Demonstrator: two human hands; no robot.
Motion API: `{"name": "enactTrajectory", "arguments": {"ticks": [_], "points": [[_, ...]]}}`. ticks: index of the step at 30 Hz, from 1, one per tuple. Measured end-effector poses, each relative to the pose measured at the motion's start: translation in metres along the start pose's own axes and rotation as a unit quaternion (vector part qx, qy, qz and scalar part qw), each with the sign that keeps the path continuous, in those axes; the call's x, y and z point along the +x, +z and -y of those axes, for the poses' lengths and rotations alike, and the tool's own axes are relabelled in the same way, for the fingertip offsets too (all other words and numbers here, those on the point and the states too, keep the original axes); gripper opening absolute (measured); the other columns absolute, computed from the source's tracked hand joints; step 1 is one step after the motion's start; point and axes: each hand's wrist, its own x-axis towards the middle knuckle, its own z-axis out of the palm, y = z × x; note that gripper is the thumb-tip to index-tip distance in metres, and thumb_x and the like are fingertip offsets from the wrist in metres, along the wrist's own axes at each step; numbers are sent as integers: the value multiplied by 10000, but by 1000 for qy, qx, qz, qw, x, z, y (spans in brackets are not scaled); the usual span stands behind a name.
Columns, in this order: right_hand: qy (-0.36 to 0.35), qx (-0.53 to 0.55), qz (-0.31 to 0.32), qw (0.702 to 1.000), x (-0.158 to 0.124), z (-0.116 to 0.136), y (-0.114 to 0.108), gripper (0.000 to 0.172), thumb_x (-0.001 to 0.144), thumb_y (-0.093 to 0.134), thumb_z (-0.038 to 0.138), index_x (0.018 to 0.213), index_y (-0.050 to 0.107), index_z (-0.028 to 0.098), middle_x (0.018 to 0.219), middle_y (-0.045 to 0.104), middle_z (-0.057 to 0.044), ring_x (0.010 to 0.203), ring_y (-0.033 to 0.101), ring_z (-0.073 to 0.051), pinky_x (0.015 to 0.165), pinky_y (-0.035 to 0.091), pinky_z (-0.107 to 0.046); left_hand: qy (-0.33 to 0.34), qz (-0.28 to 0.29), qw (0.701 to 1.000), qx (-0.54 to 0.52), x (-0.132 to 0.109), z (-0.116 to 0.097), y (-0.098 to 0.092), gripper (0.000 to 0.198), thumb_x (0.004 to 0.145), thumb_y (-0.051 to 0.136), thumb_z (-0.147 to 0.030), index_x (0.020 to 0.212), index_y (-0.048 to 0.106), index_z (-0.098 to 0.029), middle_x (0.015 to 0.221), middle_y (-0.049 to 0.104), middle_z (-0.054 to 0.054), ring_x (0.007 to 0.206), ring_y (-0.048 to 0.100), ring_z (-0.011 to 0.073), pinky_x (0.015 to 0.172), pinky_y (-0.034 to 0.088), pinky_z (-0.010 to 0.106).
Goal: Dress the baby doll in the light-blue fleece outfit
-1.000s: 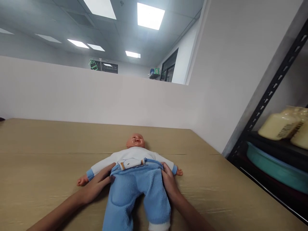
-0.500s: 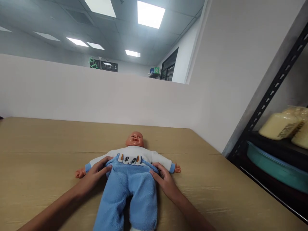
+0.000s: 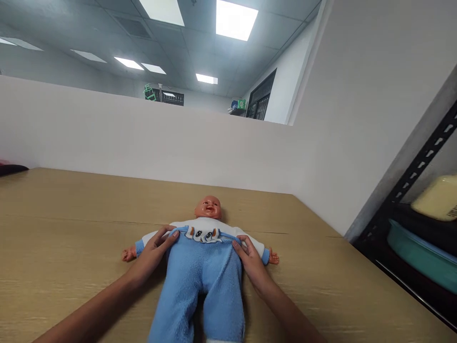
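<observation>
A baby doll (image 3: 208,208) lies on its back on the wooden table, head away from me and arms spread. It wears a white long-sleeved top with blue cuffs and fuzzy blue trousers (image 3: 200,271) with an animal-face patch (image 3: 203,234) at the front. My left hand (image 3: 160,245) pinches the trousers' waistband at the left side. At the right side, my right hand (image 3: 249,255) grips the same waistband between thumb and fingers. The band is stretched between both hands across the doll's belly. The doll's feet fall mostly below the view.
The table (image 3: 89,247) meets a low white partition (image 3: 143,143) at the back. On the right, a black metal rack (image 3: 424,162) holds a teal basin (image 3: 421,252) and a cream-coloured package (image 3: 437,197). A dark object (image 3: 12,169) lies at the far left edge.
Both hands have pulled the waistband higher and tauter over the doll's belly. The camera view has turned slightly left, so the whole scene sits further right.
</observation>
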Motion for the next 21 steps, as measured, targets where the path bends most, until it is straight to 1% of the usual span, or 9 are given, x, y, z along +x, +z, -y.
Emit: {"name": "enactTrajectory", "arguments": {"ticks": [4,7,9,12,14,15,17,19,21], "points": [[-84,-90,-56,991,-3,11,3,394,810,782,575,1005,646,261,1020,739,-84,995,683,-303,936,537,-458,75,-47,996,22,2,-1,-6,480,778,854,-655,980,728,-238,986,742,39,935,651,237,792,528,303],[-154,-175,-51,971,6,44,19,237,907,701,447,1051,669,262,1127,739,-107,1044,688,-297,964,548,-475,99,-90,991,-1,0,0,-6,509,777,838,-695,984,707,-249,938,731,16,943,643,230,823,508,291],[-197,-201,5,960,21,73,40,160,953,643,389,1038,672,257,1093,752,-94,1032,705,-278,959,561,-459,120,-108,987,-14,-3,4,-3,485,787,840,-676,975,694,-254,917,721,7,936,642,227,819,499,286],[-226,-242,153,931,53,109,86,76,982,612,277,1024,660,236,1037,771,-69,967,733,-227,888,594,-383,175,-106,979,10,-10,12,-1,384,838,828,-589,950,684,-251,912,699,7,921,635,227,816,493,294],[-251,-327,238,880,75,118,124,101,974,617,204,1051,684,207,1046,783,-74,974,738,-213,878,591,-356,235,-90,965,72,-14,18,-5,271,914,768,-506,946,688,-249,910,690,12,899,626,222,821,482,302],[-272,-373,293,837,84,117,143,138,967,636,182,1095,690,191,1101,788,-86,1006,739,-216,920,580,-365,269,-88,953,110,-15,21,-9,214,949,732,-459,945,692,-249,905,688,15,888,620,218,824,476,303],[-296,-461,416,726,99,107,179,297,912,770,222,1193,691,171,1218,783,-117,1116,729,-247,970,566,-373,325,-92,924,180,-17,23,-15,118,980,687,-368,963,704,-253,903,691,16,870,615,211,822,472,298],[-289,-541,481,627,106,93,208,442,826,854,187,1238,696,176,1264,783,-131,1160,729,-275,938,570,-360,357,-102,904,214,-17,22,-18,58,973,683,-309,988,708,-259,887,690,6,826,611,199,786,480,280],[-284,-573,494,589,107,82,226,328,813,833,137,1126,740,173,1164,814,-135,1072,760,-295,851,573,-355,356,-100,905,211,-17,20,-16,50,973,673,-290,1000,702,-260,871,686,-3,792,614,190,750,493,265]]}}
